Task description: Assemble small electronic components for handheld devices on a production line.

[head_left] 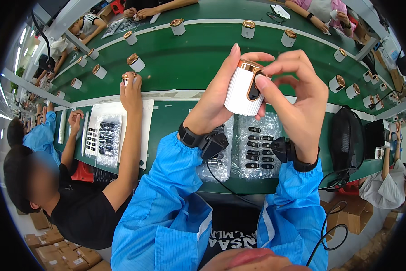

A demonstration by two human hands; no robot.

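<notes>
My left hand [214, 97] is wrapped round a white ribbed cylinder [237, 92] with a shiny rose-gold top, held tilted above the near edge of the green belt. On the cylinder's side, facing my right hand, is a rose-gold oval frame with a black oval panel [253, 94] in it. The thumb and forefinger of my right hand [300, 92] pinch at the panel's upper end, partly covering it; the other fingers are bent and hold nothing visible. Below my hands, rows of similar black oval panels [253, 152] lie on a clear plastic tray [243, 171].
White cylinders with rose-gold tops stand along the green belt [189, 58]. To the left, a co-worker's hand [131, 92] grips one such cylinder, beside another plastic-wrapped tray [108, 158]. A black mesh bag [346, 140] lies right of my arm. Cables [334, 226] trail past my wrists.
</notes>
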